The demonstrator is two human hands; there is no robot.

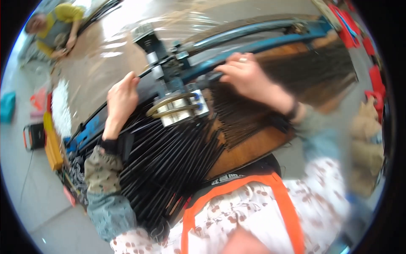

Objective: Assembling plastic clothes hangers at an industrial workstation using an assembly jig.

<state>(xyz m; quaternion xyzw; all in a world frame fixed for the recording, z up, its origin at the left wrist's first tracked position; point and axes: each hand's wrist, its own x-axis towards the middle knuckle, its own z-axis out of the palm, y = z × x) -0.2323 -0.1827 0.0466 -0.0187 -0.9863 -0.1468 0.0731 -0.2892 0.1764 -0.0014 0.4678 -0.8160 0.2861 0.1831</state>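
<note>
My left hand [122,98] is closed, thumb and fingers together, just left of a small bench machine [171,70]. What lies between its fingertips is too blurred to make out. On the machine's other side my right hand [245,75], a ring on one finger, has its fingers curled at a dark part by the blue rail [253,53]. Whatever it grips there is hidden. Between the hands sits a metal block [184,109] with curved, tan-coloured hoses. Below it a fan of long black rods [169,163] spreads toward me. Many thin dark rods [245,108] lie to the right.
A wooden board [241,158] shows under the rods. Plastic film covers the large brown table [97,72] beyond. Another person [59,31] sits at the far left. Yellow and black boxes [51,146] stand at left; red items [374,80] line the right side.
</note>
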